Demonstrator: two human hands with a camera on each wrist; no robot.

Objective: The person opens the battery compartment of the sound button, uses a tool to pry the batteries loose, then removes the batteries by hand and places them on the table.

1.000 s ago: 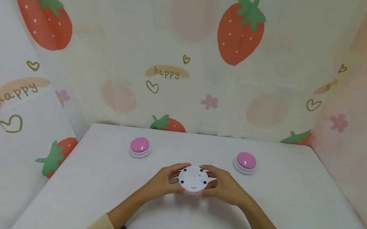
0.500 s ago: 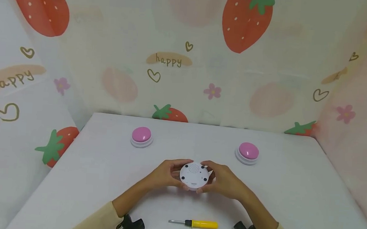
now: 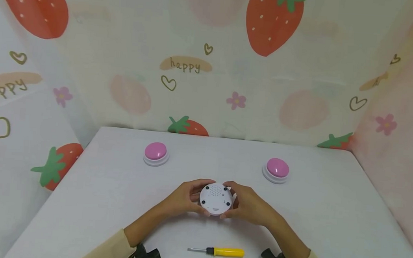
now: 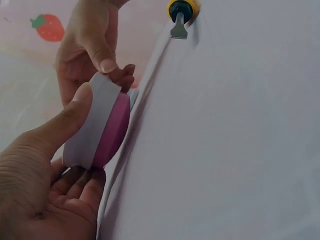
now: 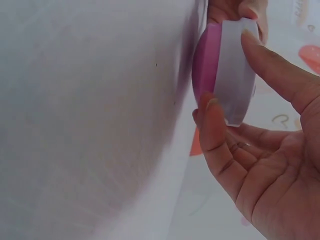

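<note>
Between both hands is a round white push button [image 3: 215, 199], its underside with small black feet and a patch of holes turned up in the head view. Its pink dome [image 4: 113, 131] faces down toward the table in the left wrist view. The left hand [image 3: 185, 198] grips its left rim, thumb at the near edge and fingers curled round the far side. From the right, the right hand [image 3: 248, 203] holds the opposite rim the same way, with its thumb [image 5: 272, 62] on the white wall in the right wrist view.
A yellow-handled screwdriver [image 3: 225, 252] lies in front of the hands on the white table [image 3: 329, 215]. Farther back stand two more pink push buttons, one at left [image 3: 156, 154] and one at right [image 3: 276, 170]. Strawberry-printed cloth [image 3: 195, 25] walls the table's back and sides.
The head view has tilted down a little, bringing the screwdriver fully into sight. Both hands keep the button upside down between them, and the fingers have drawn in round its sides.
</note>
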